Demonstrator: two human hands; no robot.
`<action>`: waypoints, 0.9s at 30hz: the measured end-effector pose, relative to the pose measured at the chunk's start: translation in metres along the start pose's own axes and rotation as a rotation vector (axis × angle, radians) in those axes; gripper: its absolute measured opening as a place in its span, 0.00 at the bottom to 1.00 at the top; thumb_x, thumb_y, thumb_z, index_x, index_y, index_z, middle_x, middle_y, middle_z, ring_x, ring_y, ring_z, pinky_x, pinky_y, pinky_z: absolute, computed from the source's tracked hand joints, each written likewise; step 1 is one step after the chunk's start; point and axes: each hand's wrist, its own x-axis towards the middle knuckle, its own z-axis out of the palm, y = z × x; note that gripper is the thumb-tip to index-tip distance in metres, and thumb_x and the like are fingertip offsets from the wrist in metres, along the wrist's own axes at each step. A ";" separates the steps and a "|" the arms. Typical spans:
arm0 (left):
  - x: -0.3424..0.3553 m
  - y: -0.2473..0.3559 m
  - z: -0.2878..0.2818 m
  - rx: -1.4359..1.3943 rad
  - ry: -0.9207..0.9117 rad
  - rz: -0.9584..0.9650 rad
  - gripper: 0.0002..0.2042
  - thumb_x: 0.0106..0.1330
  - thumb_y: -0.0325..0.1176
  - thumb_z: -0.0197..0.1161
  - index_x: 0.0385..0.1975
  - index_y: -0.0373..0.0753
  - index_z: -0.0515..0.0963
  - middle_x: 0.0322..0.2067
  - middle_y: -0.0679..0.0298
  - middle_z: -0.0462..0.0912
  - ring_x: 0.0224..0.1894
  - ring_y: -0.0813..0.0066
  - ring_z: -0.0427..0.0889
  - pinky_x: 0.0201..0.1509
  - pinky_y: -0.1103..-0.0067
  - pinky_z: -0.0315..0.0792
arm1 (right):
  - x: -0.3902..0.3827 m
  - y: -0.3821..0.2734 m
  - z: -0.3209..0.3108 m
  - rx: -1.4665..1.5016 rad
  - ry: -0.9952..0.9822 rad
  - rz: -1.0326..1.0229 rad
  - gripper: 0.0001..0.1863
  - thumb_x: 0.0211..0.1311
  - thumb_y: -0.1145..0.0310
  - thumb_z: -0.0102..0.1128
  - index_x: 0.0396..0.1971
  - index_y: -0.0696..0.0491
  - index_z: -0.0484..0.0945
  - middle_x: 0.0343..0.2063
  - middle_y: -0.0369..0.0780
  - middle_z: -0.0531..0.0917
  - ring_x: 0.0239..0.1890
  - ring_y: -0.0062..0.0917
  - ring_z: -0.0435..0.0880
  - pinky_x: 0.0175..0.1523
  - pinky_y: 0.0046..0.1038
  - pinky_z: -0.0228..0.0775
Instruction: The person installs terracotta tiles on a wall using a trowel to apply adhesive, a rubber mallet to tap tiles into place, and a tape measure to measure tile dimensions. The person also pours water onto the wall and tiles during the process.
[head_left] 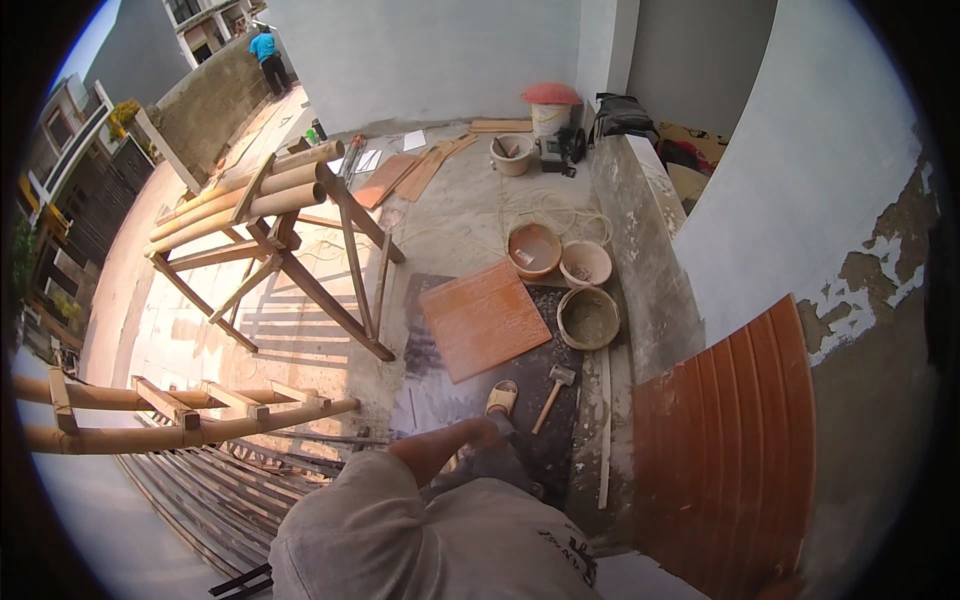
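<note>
My left forearm reaches across my body, with my left hand at my bent leg; its fingers are too indistinct to read. My right hand just shows at the bottom right, by the lower edge of a stack of terracotta tiles leaning on the right wall; its fingers are mostly hidden. Ahead, a square terracotta tile lies flat on a dark mat, above my sandalled foot. A mallet with a pale head and wooden handle lies beside the foot.
Three buckets with murky contents stand by a low ledge. A bamboo-and-timber trestle and a bamboo ladder over metal bars occupy the left. Boards, tools and more buckets lie behind. A person in blue stands far back.
</note>
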 end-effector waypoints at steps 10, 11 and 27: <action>0.057 -0.154 0.070 0.037 0.416 -0.119 0.30 0.57 0.58 0.61 0.42 0.33 0.84 0.43 0.47 0.84 0.46 0.53 0.84 0.52 0.65 0.75 | 0.004 -0.031 -0.005 0.235 -0.466 -0.307 0.33 0.57 0.40 0.58 0.44 0.58 0.81 0.38 0.52 0.82 0.39 0.45 0.83 0.41 0.46 0.75; 0.061 -0.121 0.061 -0.105 0.358 -0.114 0.29 0.57 0.57 0.62 0.40 0.33 0.84 0.41 0.47 0.85 0.42 0.54 0.85 0.48 0.66 0.76 | 0.006 0.000 -0.019 0.216 -0.513 -0.287 0.31 0.57 0.42 0.59 0.43 0.59 0.81 0.37 0.53 0.82 0.38 0.45 0.83 0.41 0.46 0.74; 0.023 -0.055 0.045 0.223 0.362 -0.046 0.21 0.60 0.48 0.59 0.36 0.34 0.85 0.38 0.48 0.85 0.39 0.54 0.85 0.44 0.66 0.78 | -0.004 0.000 -0.071 0.441 -0.894 -0.289 0.25 0.50 0.58 0.71 0.31 0.70 0.80 0.21 0.57 0.80 0.29 0.43 0.80 0.37 0.43 0.71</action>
